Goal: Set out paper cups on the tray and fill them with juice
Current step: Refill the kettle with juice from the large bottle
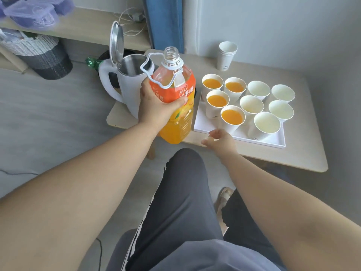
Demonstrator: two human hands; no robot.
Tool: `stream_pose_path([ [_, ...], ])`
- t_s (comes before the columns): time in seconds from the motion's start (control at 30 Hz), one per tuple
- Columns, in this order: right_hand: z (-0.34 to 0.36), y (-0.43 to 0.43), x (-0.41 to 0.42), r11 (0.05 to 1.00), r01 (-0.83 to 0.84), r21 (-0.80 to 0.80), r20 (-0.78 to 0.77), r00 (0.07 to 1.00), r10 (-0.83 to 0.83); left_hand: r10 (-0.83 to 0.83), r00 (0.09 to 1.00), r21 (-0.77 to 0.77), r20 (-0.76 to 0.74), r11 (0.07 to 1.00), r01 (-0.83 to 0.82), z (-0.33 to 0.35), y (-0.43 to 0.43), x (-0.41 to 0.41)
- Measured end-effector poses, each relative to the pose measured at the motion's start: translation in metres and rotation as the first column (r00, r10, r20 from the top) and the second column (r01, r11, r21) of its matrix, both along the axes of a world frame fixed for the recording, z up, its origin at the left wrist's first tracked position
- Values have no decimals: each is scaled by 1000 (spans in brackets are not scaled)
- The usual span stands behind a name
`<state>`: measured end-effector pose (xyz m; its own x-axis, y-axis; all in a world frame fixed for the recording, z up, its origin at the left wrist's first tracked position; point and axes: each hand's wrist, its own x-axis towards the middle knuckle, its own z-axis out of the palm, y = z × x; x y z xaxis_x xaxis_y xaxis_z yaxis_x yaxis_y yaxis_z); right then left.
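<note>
Left hand point(156, 108): wrapped round the label band of the uncapped juice bottle point(175, 124), held upright at the near-left edge of the table point(293, 159); whether its base rests on the table cannot be told. Right hand point(220, 140): holding nothing, fingers loosely spread, just before the front rim of the tray point(273, 144). Tray contents: four filled cups point(232, 116) at left, five empty cups point(266, 123) at right. Step in hand, by judgement: filling the next empty cup. Recommended: support the heavy bottle from beneath with the free hand, tip slowly, stop short of the brim.

The left hand point(156, 106) is wrapped round the bottle point(178, 124); the right hand point(220, 141) is held forward, fingers loosely spread.
</note>
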<state>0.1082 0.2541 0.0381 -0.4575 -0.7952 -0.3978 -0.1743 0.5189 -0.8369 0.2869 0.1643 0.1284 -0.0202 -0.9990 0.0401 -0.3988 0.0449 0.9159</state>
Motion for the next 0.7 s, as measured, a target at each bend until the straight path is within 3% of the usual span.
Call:
stream_pose_path([
  [0.33,-52,-23,12,988,144,64,-231,965,-126,3,1000,-22,20,1000,-3,-5,-3,1],
  [0.53,-53,-25,8,995,81,51,-306,950,-62,3,1000,-33,29,999,-2,-6,-1,2],
  [0.7,-41,-7,5,997,49,-52,-293,954,-62,-3,999,-18,43,1000,3,-3,-1,2],
])
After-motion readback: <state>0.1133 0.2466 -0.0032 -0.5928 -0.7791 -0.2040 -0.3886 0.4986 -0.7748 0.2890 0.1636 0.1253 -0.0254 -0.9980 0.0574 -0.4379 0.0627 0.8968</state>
